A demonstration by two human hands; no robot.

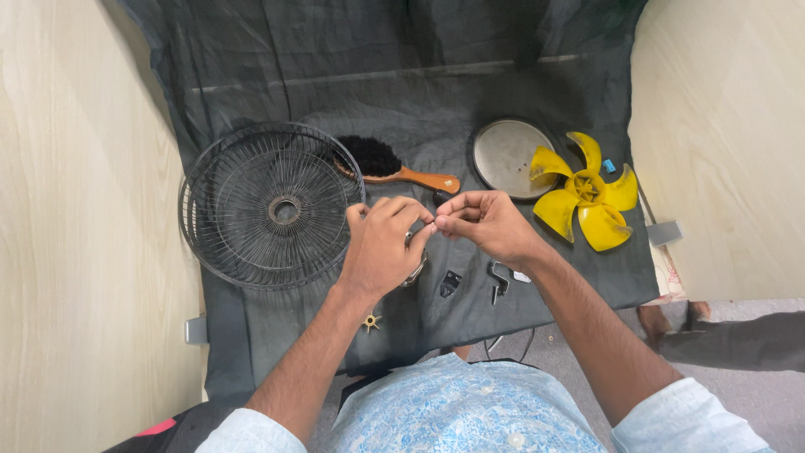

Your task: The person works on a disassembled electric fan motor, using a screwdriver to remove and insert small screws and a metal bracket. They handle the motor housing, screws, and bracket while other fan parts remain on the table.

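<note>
We hold both hands together above the middle of the desk (75, 252), which is covered by a dark cloth (419, 75). The left hand (381, 243) and the right hand (486, 222) meet at the fingertips, each pinching a small part (433, 221) between them; it is too small to identify, possibly a clip or screw. A curved metal piece (417, 270) shows under the left hand, but we cannot tell whether that hand grips it.

Parts are spread so each stays reachable: the wire fan guard (268, 205) lies flat at left, a wooden-handled brush (390, 164) behind the hands, a round metal plate (507, 155) and the yellow fan blade (587, 193) at right. Small brackets (499, 281) and a brass nut (371, 320) lie near the cloth's front edge. Open cloth remains behind the brush.
</note>
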